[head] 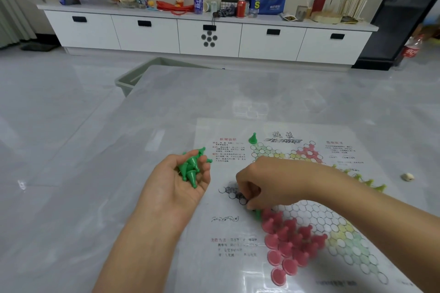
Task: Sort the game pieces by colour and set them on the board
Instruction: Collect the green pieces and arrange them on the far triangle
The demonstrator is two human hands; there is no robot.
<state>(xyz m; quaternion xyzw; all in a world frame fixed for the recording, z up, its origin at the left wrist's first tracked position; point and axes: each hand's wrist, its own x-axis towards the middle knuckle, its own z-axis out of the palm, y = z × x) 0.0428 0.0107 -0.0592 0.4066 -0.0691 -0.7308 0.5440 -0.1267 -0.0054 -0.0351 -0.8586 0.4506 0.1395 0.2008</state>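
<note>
Left hand [183,181] cups roughly six green pieces [191,167]; right hand [264,185] grip curled, contents unclear; one green piece [252,138] on board [333,221].

- hands: 2, left [183,181] and right [269,185]
- board [297,197]: 1
- green pieces in left palm [191,167]: about 7, overlapping, exact count unclear
- green piece standing at far board edge [252,138]: 1
- red pieces, near cluster [290,242]: roughly 15, blurred
- yellow-green pieces at right [366,179]: partly hidden, count unclear

Home living room, long white drawer cabinet [207,35] cluttered with bottles, glossy tile floor [47,102]
</note>
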